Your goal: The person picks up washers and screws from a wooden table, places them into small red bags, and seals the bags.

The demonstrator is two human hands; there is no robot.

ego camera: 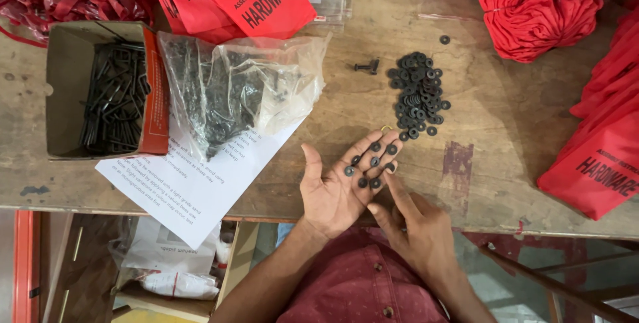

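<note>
Washers [370,162], small, black, approx 7, are lying on the fingers of the left hand [338,186], which is spreading wide, palm up, just over the table [506,130] edge. The right hand [416,224] is reaching in from below w/ index finger extended, tip touching the left fingers beside the lowest washers; its other fingers are curling under, so can't tell if they're holding anything. A bigger washer pile [418,95] is sitting on the table just beyond the left fingertips, w/ a few strays around it. A small gold ring-like bit is peeking out behind the fingertips, mostly hidden. A dark bolt [367,66] is lying left of the pile. Further left, a clear bag [233,93] of dark hardware is resting on a printed sheet [190,183]; contents are hard to make out through the plastic. A cardboard box [103,90] of black bent keys is sitting at far left. Red pouches [599,157] are getting cut off along top and right edges.
</note>
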